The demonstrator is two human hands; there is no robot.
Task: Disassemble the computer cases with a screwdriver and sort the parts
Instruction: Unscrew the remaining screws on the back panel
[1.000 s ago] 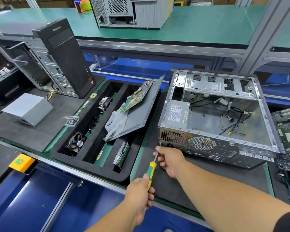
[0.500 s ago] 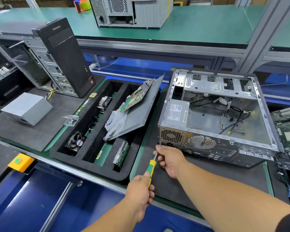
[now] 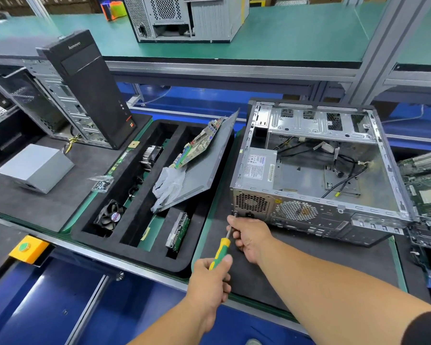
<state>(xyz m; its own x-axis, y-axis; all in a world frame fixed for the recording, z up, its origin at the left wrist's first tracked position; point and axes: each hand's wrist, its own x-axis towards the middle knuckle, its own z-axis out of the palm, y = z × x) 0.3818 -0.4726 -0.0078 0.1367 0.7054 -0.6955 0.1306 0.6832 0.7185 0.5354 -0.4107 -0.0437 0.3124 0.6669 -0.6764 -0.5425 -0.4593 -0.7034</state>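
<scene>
The open case [image 3: 316,170] lies on its side on the counter [image 3: 309,265], its right edge overlapped by a board [image 3: 426,185] cut off at the frame. The left hand [image 3: 210,285] has its fingers clamped round the one screwdriver [image 3: 220,250]; the tip, at the case's near left corner, is hidden behind the right hand [image 3: 249,236], whose curled fingers steady the shaft. Three cases show in all, plus one tray [image 3: 135,252] left of the open case.
</scene>
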